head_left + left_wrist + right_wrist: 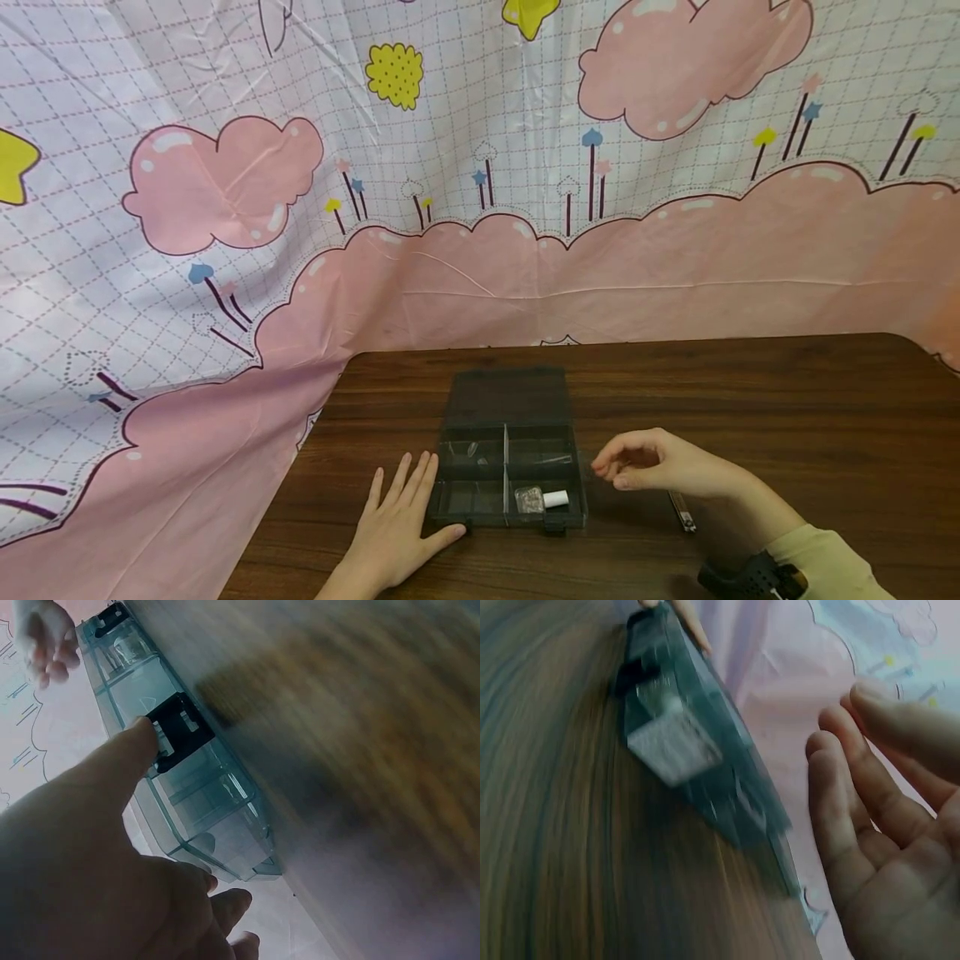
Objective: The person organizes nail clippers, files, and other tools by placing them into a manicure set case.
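A dark translucent plastic compartment box (507,515) lies on the table, its lid (510,398) folded back. In its front right compartment is a small glittery nail polish bottle (530,500) with a white cap. My left hand (393,529) rests against the box's left side with fingers straight; its thumb touches a black front latch (180,731), as the left wrist view shows. To the right of the box hovers my right hand (652,462), fingers loosely bent. The right wrist view shows nothing between those fingers (829,787).
Nail clippers (682,511) lie on the dark wooden table (750,400) beneath the right forearm. A white label (675,748) is on the box's right side. Behind the table hangs a pink and white patterned cloth (480,292).
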Demonstrator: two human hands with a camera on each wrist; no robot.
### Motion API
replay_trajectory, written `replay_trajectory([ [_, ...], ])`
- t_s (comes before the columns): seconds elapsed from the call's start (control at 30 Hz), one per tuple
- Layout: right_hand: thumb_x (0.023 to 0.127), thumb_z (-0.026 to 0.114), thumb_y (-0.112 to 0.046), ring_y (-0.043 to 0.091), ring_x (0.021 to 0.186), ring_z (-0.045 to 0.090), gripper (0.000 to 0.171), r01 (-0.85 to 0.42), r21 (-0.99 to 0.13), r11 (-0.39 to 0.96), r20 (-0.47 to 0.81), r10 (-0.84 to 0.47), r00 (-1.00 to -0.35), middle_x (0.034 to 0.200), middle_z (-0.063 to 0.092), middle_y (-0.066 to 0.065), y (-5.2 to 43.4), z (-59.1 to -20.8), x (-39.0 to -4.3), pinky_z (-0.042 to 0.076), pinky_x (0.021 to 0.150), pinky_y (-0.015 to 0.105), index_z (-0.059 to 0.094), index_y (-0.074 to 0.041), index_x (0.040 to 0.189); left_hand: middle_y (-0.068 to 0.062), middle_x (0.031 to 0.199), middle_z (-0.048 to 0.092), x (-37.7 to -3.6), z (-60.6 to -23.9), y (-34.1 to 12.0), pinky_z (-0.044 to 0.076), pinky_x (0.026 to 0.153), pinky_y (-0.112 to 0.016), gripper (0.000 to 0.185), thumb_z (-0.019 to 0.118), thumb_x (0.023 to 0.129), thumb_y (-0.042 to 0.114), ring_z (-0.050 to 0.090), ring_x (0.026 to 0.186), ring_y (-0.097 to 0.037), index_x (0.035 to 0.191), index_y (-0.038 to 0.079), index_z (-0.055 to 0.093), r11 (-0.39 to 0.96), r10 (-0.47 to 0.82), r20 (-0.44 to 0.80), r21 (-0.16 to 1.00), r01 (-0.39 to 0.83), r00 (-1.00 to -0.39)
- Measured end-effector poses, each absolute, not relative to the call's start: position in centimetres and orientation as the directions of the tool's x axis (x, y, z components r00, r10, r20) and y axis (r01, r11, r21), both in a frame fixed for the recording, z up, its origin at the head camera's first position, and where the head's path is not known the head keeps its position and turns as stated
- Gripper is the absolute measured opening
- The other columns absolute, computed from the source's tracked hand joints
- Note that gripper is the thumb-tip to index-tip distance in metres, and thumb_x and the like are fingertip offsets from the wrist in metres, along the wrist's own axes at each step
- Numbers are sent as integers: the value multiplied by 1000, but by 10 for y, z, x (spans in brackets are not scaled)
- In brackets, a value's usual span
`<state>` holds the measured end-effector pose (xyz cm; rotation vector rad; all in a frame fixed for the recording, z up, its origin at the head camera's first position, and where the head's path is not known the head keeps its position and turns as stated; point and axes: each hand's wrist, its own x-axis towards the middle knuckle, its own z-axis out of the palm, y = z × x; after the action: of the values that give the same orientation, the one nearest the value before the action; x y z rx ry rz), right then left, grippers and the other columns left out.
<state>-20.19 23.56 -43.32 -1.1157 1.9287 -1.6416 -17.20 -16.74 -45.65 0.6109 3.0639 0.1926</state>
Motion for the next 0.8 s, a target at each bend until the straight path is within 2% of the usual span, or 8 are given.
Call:
replay_trajectory([
  [0.07, 94, 55, 3, 34, 101, 58, 31, -354, -934, 35, 200, -772, -603, 117, 61, 17, 247, -435, -201, 53, 84, 34, 59, 0, 125, -5, 159, 13, -172, -457, -168, -2, 112, -58, 98, 37, 84, 77, 5, 145, -28, 155, 14, 12, 916, 383, 13, 127, 381, -924],
  [0.17, 95, 54, 2, 34, 102, 56, 32, -387, -919, 73, 188, -783, -592, 119, 58, 21, 266, -438, -198, 52, 86, 33, 58, 0, 126, -5, 159, 13, -172, -458, -168, -4, 112, -57, 98, 37, 84, 77, 5, 145, -28, 155, 14, 12, 915, 381, 16, 132, 380, -924],
  [0.43, 95, 55, 0, 27, 109, 54, 35, -291, -942, 165, 55, -781, -622, 127, 51, 28, 313, -456, -193, 49, 90, 28, 52, 4, 129, -5, 159, 12, -173, -459, -168, -7, 112, -57, 98, 37, 84, 78, 4, 145, -28, 155, 15, 12, 916, 379, 14, 139, 378, -925],
  [0.63, 93, 56, 3, 20, 117, 52, 38, -295, -946, 136, 66, -809, -584, 131, 48, 27, 325, -468, -196, 47, 95, 28, 51, 5, 130, -5, 159, 11, -173, -458, -168, -5, 112, -57, 98, 37, 84, 77, 4, 145, -28, 155, 15, 11, 914, 381, 10, 149, 378, -925],
  [0.8, 91, 59, 0, 18, 117, 51, 40, -379, -915, 138, 103, -827, -552, 131, 49, 23, 323, -471, -196, 48, 91, 28, 53, 3, 131, -5, 159, 11, -173, -458, -168, -5, 112, -57, 98, 36, 84, 78, 4, 145, -28, 155, 15, 11, 914, 381, 6, 148, 377, -925],
])
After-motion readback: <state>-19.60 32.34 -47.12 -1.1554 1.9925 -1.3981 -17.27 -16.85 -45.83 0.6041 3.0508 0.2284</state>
